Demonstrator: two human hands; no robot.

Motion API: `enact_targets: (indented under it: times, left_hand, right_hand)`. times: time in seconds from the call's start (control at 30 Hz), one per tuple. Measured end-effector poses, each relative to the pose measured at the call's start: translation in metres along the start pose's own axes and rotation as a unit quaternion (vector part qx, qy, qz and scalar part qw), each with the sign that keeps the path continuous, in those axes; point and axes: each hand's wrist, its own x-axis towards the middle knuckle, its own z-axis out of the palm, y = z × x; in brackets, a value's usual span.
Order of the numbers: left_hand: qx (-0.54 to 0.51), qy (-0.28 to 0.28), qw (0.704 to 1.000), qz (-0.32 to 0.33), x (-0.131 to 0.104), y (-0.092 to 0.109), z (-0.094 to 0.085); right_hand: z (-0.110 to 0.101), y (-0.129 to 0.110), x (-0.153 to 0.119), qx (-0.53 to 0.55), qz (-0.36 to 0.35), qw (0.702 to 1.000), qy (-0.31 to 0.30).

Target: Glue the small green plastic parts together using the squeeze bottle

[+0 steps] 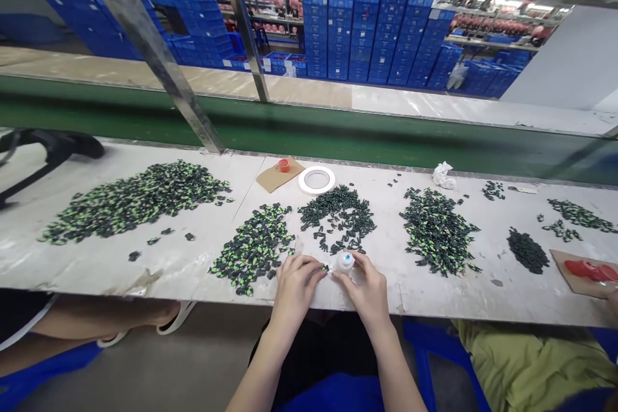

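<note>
Near the table's front edge, my left hand pinches a small black-and-green plastic part between thumb and fingertips. My right hand is closed around a small white bottle with a blue dot on its top, just right of that part. Left of my left hand lies a pile of black-and-green parts. Straight beyond my hands is a loose heap of small black parts. Another pile of black-and-green parts is to the right of my right hand.
A roll of white tape lies behind the heap, beside cardboard bearing a red cup. A larger pile spreads left. Crumpled tissue is at the back. Metal posts rise behind the table. People sit on both sides.
</note>
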Motion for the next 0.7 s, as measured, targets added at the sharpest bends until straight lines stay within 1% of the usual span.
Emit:
enact_targets:
  times: [0.1,0.17,0.2,0.23,0.27,0.3,0.37,0.47,0.53,0.63,0.7]
  left_hand:
    - [-0.009,0.012,1.0,-0.005,0.0,-0.001,0.0]
    - [-0.022,0.021,1.0,-0.009,-0.001,-0.002,-0.003]
    - [-0.029,0.026,0.999,-0.013,-0.002,-0.002,-0.005]
    - [-0.038,0.029,0.999,-0.017,-0.003,-0.003,-0.007]
    - [-0.049,0.031,0.998,-0.022,-0.005,-0.003,-0.009]
    - [-0.06,0.031,0.997,-0.028,-0.006,-0.003,-0.011]
    - [-0.087,0.033,0.995,-0.037,-0.008,-0.003,-0.014]
    - [-0.117,0.036,0.991,-0.049,-0.009,-0.002,-0.017]
    - [-0.123,0.036,0.99,-0.061,-0.009,0.0,-0.018]
    - [-0.128,0.039,0.986,-0.095,-0.007,0.007,-0.019]
    - [-0.139,0.027,0.983,-0.116,-0.004,0.012,-0.017]
  right_hand:
    - [-0.018,0.002,0.001,-0.046,-0.052,0.997,-0.033]
    - [-0.035,0.005,0.005,-0.078,-0.08,0.993,-0.036]
    - [-0.043,0.007,0.009,-0.097,-0.085,0.991,-0.017]
    - [-0.05,0.01,0.014,-0.123,-0.082,0.989,0.019]
    - [-0.055,0.012,0.019,-0.149,-0.078,0.984,0.052]
    - [-0.057,0.015,0.026,-0.171,-0.077,0.98,0.071]
    - [-0.056,0.019,0.039,-0.205,-0.083,0.972,0.08]
    - [-0.046,0.023,0.058,-0.247,-0.09,0.963,0.05]
    - [-0.041,0.024,0.068,-0.274,-0.075,0.958,0.033]
    - [-0.04,0.026,0.08,-0.308,-0.047,0.95,0.005]
    - [-0.043,0.029,0.09,-0.325,-0.041,0.944,-0.025]
